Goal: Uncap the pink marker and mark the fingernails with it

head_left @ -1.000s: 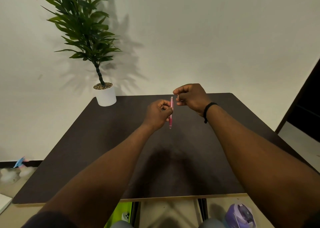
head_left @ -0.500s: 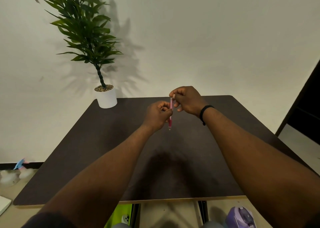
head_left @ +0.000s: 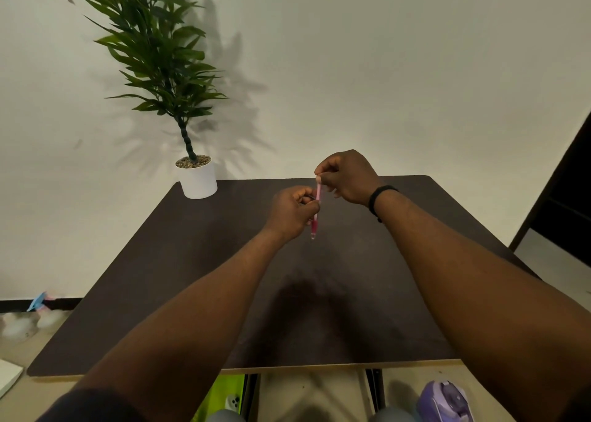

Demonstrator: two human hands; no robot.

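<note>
A slim pink pen (head_left: pixel 316 212) is held nearly upright above the middle of a dark brown tabletop (head_left: pixel 198 280), its long axis running almost vertically, the translucent lower tip pointing down toward the tabletop and the paler upper end pointing up toward the wall. The left hand (head_left: pixel 292 212) grasps the pen's middle, its fingers curled around the barrel so that only the lower, deeper-pink section and the top stretch show. The right hand (head_left: pixel 347 176), just above and to the right of the left, pinches the pen's upper end between thumb and fingertips, the remaining fingers folded in. A black band (head_left: pixel 379 197) circles the right wrist. The pen looks like smooth plastic, a thin straight cylinder; it touches nothing but the two hands and hangs clear of the tabletop. The tabletop is a matte, dark rectangular slab with rounded corners and a pale edge strip along its near side. At its far-left corner stands a round white pot (head_left: pixel 198 180), topped with gravel, from which a leafy green plant (head_left: pixel 153 47) rises on a ringed stem against a plain off-white wall. Below the near edge of the tabletop, a lilac, rounded plastic object (head_left: pixel 443 401) sits to the right and a bright green panel (head_left: pixel 224 396) to the left.
</note>
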